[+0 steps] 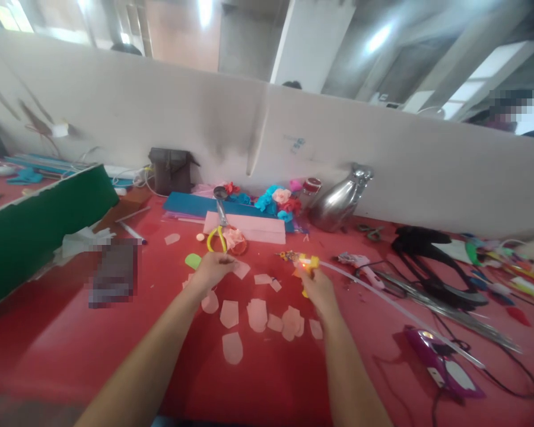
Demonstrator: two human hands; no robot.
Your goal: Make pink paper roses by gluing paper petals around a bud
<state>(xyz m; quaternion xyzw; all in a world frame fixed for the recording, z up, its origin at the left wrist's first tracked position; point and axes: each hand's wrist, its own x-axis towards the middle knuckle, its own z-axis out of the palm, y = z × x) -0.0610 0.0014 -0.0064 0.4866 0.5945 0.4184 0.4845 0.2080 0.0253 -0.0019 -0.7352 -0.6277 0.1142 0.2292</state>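
My left hand [214, 270] is closed in a pinch at the edge of a pink paper petal [242, 270]. Wrapped in my right hand [321, 290] is a yellow hot glue gun [310, 263], its small light glowing orange and its nozzle pointing left. A long clear glue stick [382, 298] trails rightward from the gun's back. Below and between my hands lie several loose petals, among them a rounded one [232, 348] and a small pile [257, 314]. Just beyond my left hand are yellow-handled scissors [217, 238] and a green paper piece [193, 261].
Crepe paper flowers [278, 201], folded pink paper [262, 228] and a steel jug [338, 198] stand along the white partition [196, 112]. At right are a pink glue gun [368, 274], a purple power strip [447, 365] and cables. A green board [48, 228] leans at left.
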